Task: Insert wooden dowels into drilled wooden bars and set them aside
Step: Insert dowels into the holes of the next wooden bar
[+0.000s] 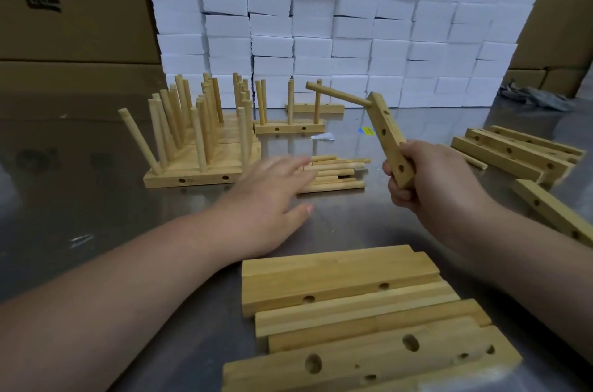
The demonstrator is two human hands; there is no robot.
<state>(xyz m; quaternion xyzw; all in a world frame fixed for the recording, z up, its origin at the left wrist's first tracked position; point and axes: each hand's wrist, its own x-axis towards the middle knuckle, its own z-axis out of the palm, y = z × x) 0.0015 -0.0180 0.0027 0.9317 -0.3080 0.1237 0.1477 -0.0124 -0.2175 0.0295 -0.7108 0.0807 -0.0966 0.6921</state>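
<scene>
The right hand (426,179) grips the lower end of a drilled wooden bar (386,131) that rises toward 11 o'clock. One dowel (337,94) juts from the bar's top toward 10 o'clock. The left hand (272,199) is spread with straight fingers, its fingertips at the loose dowels (337,171) at its 2 o'clock.

- Table (80,215): a grey, shiny metal top that fills the lower half of the frame and dimly mirrors what stands behind it.
- White blocks (353,22): a wall of them in uneven rows across the upper middle, standing on the table's far edge.
- Left cartons (73,22): big brown cardboard at upper left with black printed characters, one stacked on another.
- Right cartons (568,22): brown cardboard at the upper right edge, with smaller boxes below.
- Cloth (536,98): a crumpled grey heap at right, beside the blocks.
- Sticker (368,130): small and yellow, flat on the table at centre.
- Paper scrap (322,136): white, just left of the sticker.
</scene>
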